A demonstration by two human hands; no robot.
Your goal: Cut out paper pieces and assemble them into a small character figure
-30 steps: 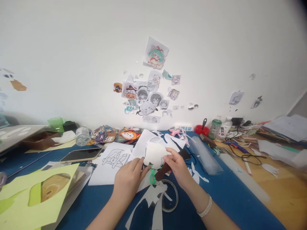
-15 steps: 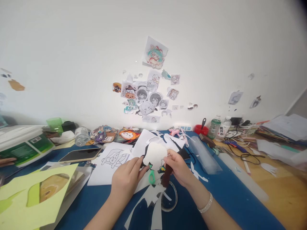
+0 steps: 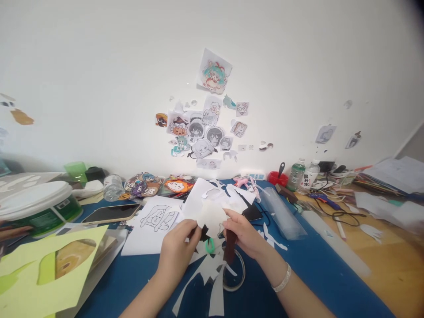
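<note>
Near the middle of the blue table cover, my left hand (image 3: 180, 243) pinches the left edge of a pale cut-out piece (image 3: 211, 215), with a jagged black piece (image 3: 204, 232) by its fingertips. My right hand (image 3: 240, 232) is closed on the right edge of that pale piece. Beneath the right fingers is a dark brown strip (image 3: 229, 247). Between the hands lies a small green ring-shaped thing (image 3: 210, 245). Grey-white scraps (image 3: 217, 293) and a round ring (image 3: 243, 269) lie just below. A line drawing (image 3: 159, 218) is on white paper to the left.
A phone (image 3: 111, 213), yellow paper (image 3: 82, 282) and a white-green tub (image 3: 39, 207) stand left, with another person's hand (image 3: 15, 233) at the tub. Clear plastic (image 3: 285, 216), bottles (image 3: 296, 174) and cables are right. Cut-out pictures hang on the wall.
The pale piece has tipped and looks flatter between my hands. My left hand has shifted slightly, and the black piece shows more. The tub at the left has moved right and is more upright.
</note>
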